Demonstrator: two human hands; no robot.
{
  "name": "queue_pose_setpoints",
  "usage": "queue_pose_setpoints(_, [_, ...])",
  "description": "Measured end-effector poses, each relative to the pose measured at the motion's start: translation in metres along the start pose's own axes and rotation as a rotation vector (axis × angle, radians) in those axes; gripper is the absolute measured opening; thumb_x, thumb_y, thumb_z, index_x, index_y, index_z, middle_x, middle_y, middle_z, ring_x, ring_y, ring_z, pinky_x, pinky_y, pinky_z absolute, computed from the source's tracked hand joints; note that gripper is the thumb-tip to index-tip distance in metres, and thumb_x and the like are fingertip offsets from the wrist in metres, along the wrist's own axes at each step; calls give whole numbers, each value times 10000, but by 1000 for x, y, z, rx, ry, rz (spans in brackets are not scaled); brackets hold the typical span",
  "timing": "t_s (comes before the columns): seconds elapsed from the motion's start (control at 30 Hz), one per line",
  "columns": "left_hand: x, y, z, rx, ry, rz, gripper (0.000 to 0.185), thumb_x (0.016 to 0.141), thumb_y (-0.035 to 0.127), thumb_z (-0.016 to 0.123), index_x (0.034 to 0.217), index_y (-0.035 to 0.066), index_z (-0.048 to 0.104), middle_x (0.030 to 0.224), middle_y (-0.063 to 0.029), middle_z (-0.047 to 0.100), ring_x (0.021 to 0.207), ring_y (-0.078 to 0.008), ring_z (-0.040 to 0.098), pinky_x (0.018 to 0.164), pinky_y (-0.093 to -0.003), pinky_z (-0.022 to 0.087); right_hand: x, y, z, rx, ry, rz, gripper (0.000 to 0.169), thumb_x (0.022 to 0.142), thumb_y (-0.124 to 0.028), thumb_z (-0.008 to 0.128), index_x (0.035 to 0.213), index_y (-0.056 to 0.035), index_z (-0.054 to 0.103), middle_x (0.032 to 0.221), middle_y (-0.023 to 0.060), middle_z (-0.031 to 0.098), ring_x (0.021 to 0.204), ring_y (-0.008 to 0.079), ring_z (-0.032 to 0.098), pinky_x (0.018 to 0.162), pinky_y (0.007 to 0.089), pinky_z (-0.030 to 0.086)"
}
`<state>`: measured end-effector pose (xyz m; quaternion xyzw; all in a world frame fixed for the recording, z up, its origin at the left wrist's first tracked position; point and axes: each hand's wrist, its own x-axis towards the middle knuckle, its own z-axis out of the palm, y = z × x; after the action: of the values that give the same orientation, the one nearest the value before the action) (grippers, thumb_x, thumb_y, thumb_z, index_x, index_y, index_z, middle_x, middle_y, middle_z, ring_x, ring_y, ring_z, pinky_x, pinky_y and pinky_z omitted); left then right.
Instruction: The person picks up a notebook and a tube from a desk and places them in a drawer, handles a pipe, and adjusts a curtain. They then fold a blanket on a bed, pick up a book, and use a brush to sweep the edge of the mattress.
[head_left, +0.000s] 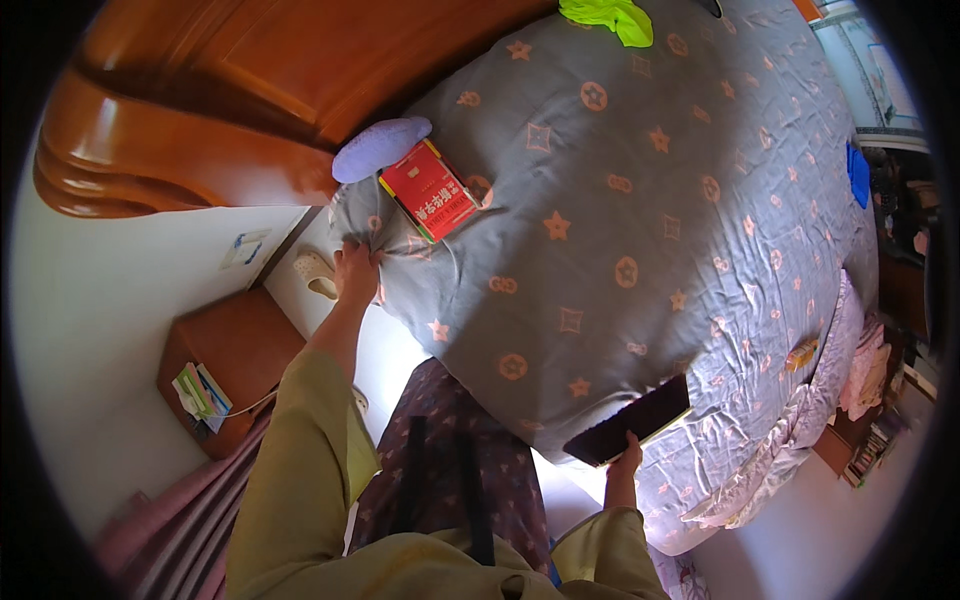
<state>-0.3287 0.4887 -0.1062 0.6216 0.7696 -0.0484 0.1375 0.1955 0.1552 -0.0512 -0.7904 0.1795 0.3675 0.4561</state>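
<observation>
My left hand (357, 271) grips the edge of a grey patterned bedspread (600, 202) at the bed's corner, its fingers partly hidden by the cloth. Just beyond it a red dictionary (431, 191) lies on the bed, against a lavender plush cushion (381, 148). On the right, my right hand (625, 455) holds a flat, dark rectangular object (634, 420) with a pale edge by its near side, at the bed's near edge; I cannot tell exactly what it is.
A wooden headboard (202, 135) rises at the upper left. Beside the bed stand a wooden nightstand (232, 337) with booklets (202, 397) and a cream clog (315, 274) on the floor. Neon-yellow cloth (615, 21), an orange packet (802, 355) and a blue item (857, 176) lie on the bed.
</observation>
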Motion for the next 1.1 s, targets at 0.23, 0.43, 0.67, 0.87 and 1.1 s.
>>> queue_pose_setpoints(0.23, [5, -31, -61, 107, -63, 253, 189, 836, 263, 526, 850, 83, 580, 928, -98, 516, 917, -289, 523, 781, -434, 412, -13, -50, 51, -97, 19, -101, 453, 689, -207, 688, 1026, 38, 511, 934, 139, 579, 827, 261, 601, 740, 359, 512])
queue_pose_setpoints(0.43, [19, -45, -60, 165, -19, 247, 176, 832, 253, 545, 834, 81, 582, 894, -92, 527, 878, -287, 541, 758, -422, 399, -9, -84, 56, -85, 1, -206, 400, 704, -159, 688, 1015, 23, 515, 932, 112, 577, 829, 229, 588, 748, 333, 493])
queue_pose_setpoints(0.67, [57, -75, 9, -676, -89, -370, 443, 809, 360, 612, 1111, 55, 501, 1013, -142, 527, 824, -283, 600, 627, -387, 490, -8, -70, 55, -148, 46, -239, 384, 713, -144, 694, 1016, 20, 525, 915, 88, 576, 814, 199, 570, 733, 308, 478])
queue_pose_setpoints(0.87, [83, -95, 0, -620, -144, -116, 357, 849, 316, 575, 1125, 90, 550, 981, -115, 591, 793, -205, 614, 621, -332, 487, -13, -49, 63, -163, 55, -212, 366, 726, -154, 689, 1006, 23, 532, 891, 84, 575, 796, 200, 571, 717, 312, 478])
queue_pose_setpoints(1.1, [80, -73, -26, 232, 82, 88, 160, 866, 251, 498, 869, 105, 563, 828, -160, 610, 724, -332, 618, 640, -440, 475, -10, -57, 77, -232, 49, -228, 381, 732, -168, 686, 1022, 22, 530, 896, 79, 570, 802, 190, 559, 726, 307, 467])
